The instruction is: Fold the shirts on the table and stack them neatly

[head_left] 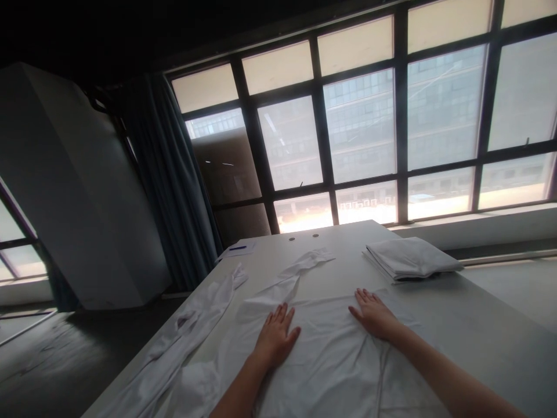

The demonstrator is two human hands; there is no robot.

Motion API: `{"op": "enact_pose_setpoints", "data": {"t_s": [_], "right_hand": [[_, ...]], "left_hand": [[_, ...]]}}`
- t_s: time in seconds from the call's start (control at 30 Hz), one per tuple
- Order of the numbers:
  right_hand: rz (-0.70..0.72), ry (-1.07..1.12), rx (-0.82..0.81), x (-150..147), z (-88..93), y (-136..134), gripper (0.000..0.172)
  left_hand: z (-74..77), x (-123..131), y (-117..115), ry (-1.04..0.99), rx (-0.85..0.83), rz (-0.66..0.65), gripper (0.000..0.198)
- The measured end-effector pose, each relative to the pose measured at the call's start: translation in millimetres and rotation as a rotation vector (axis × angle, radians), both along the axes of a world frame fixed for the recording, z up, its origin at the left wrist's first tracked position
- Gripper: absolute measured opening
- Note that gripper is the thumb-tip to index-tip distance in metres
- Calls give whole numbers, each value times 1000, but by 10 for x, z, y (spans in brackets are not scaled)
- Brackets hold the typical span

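Note:
A white garment [324, 354] lies spread across the near part of a white table [478, 325]. My left hand [275, 335] rests flat on the cloth with its fingers stretched out and apart. My right hand [373, 312] also lies flat on the cloth, fingers spread, a little further from me. One sleeve of the garment [300, 266] stretches away toward the window between and beyond my hands. Neither hand grips anything.
A second white cloth [183, 337] trails along the table's left edge. A folded stack of white cloth [411, 258] sits at the far right. A sheet of paper with a blue pen [238, 248] lies at the far left corner. Large windows [361, 128] stand behind the table.

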State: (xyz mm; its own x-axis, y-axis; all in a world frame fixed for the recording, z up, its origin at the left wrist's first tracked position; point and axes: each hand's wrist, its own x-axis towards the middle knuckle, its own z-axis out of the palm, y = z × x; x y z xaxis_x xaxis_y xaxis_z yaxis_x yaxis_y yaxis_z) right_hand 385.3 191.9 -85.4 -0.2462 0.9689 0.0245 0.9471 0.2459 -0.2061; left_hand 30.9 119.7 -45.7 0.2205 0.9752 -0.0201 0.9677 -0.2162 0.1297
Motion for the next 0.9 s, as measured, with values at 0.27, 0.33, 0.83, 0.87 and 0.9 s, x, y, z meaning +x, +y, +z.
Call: {"op": "enact_pose_setpoints", "data": {"t_s": [0.27, 0.33, 0.83, 0.87, 0.9], "right_hand": [[-174, -73, 70, 377, -166, 91, 77], [-172, -72, 90, 377, -179, 96, 75], [-161, -16, 172, 388, -166, 94, 63], [-161, -14, 174, 389, -166, 94, 63], [-162, -12, 175, 389, -167, 94, 63]], "left_hand": [[-97, -898, 13, 128, 28, 261, 75], [-67, -1046, 32, 129, 37, 319, 76], [227, -762, 781, -143, 337, 329, 19], [207, -715, 839, -160, 330, 325, 18], [180, -672, 893, -173, 322, 325, 18]]}}
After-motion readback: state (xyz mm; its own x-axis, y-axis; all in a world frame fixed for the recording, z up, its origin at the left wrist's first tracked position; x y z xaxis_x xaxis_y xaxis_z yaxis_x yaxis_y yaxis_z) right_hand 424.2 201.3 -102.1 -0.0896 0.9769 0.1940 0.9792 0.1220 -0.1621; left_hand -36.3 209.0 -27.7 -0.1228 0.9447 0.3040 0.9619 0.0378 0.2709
